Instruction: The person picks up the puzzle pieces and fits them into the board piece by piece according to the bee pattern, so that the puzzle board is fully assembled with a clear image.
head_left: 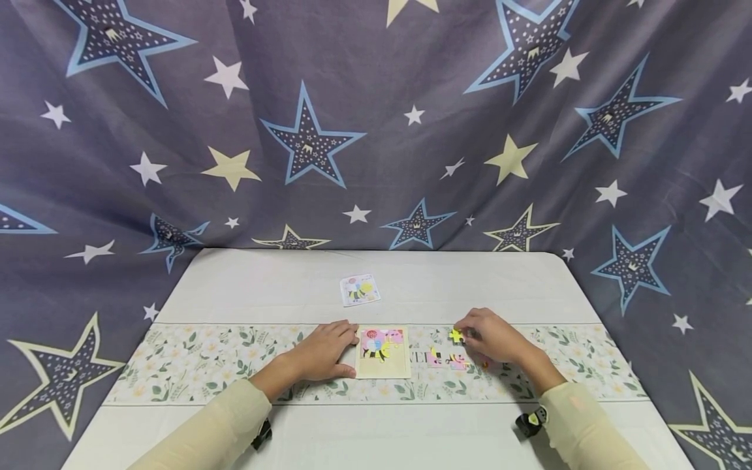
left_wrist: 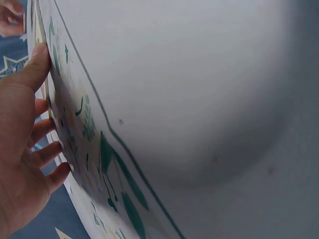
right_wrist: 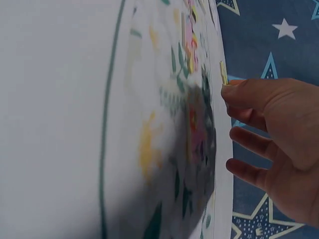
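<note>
A shallow puzzle tray lies on the table with part of a bee picture fitted in its upper area. Along the tray's left edge rests my left hand, thumb near the lower corner and fingers toward the upper one; the left wrist view shows this hand with relaxed fingers against the edge. My right hand pinches a yellow puzzle piece between thumb and index finger, raised above the cloth in the right wrist view. Loose pink puzzle pieces lie between the tray and this hand.
A printed bee picture card lies behind the tray. A floral runner crosses the white table. Another loose piece lies beneath the right hand. A starry curtain hangs behind the table.
</note>
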`<state>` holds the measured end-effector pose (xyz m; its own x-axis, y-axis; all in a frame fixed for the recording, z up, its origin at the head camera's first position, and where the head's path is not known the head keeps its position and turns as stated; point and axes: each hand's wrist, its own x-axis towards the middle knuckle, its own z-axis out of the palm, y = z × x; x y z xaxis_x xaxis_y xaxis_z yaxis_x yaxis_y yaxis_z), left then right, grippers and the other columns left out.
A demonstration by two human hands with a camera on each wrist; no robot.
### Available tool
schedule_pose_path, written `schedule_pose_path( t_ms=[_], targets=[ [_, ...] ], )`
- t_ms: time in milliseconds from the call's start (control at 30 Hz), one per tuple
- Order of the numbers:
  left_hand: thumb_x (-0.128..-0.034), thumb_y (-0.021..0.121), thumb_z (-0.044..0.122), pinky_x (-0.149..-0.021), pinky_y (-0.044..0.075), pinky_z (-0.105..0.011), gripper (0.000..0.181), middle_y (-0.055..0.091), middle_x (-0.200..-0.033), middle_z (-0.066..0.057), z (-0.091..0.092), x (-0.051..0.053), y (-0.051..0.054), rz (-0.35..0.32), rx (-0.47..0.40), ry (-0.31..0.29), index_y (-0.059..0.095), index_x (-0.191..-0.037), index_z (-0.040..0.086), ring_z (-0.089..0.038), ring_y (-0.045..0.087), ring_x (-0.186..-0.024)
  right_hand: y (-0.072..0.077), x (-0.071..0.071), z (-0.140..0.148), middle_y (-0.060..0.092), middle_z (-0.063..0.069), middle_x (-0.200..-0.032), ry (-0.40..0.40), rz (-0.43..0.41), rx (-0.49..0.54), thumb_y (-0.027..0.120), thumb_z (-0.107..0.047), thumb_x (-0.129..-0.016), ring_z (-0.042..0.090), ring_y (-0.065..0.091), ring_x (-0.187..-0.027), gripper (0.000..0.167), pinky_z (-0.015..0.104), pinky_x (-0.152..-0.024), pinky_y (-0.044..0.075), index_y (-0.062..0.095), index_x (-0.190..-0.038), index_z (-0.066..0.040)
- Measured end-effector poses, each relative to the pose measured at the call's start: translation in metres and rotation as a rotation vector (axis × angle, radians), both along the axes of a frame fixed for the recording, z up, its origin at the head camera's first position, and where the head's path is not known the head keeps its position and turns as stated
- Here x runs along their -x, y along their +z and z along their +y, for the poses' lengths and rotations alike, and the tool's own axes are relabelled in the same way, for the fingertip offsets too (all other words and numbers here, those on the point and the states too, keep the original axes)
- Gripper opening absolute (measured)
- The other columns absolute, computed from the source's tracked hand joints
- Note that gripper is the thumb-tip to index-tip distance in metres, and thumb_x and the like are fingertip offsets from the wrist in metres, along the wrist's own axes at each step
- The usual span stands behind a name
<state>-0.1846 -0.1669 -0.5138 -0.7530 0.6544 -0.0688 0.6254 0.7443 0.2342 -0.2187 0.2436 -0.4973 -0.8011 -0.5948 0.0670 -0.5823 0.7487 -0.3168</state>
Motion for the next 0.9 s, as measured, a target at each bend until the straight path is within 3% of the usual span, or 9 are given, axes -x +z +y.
schedule_pose_path(
  t_ms=[433,900],
  targets=[
    [-0.0898,0.068,0.058,-0.119,0.035,-0.058,0.067,0.046,-0.157,-0.014,0.000,0.000,-0.002,0.008,-0.023,-0.005,0.058,-0.137,0.012,-0.038,0.039,-0.148,0.003,-0.003,-0.030,0.069,-0.005,-0.106,0.062,-0.009,0.041,0.071,-0.019,-0.097,0.016,0.063,-0.103,0.025,0.040,-0.087,0.056,0.074,-0.121,-0.017],
    [-0.0892,0.068,0.061,-0.120,0.034,-0.056,0.068,0.045,-0.158,-0.011,0.000,0.000,-0.002,0.001,-0.010,0.005,0.058,-0.137,0.014,-0.036,0.038,-0.149,-0.001,-0.006,-0.062,0.068,-0.005,-0.107,0.097,-0.052,0.043,0.071,-0.022,-0.096,0.016,0.062,-0.108,0.025,0.040,-0.093,0.055,0.074,-0.121,-0.019]
  ],
)
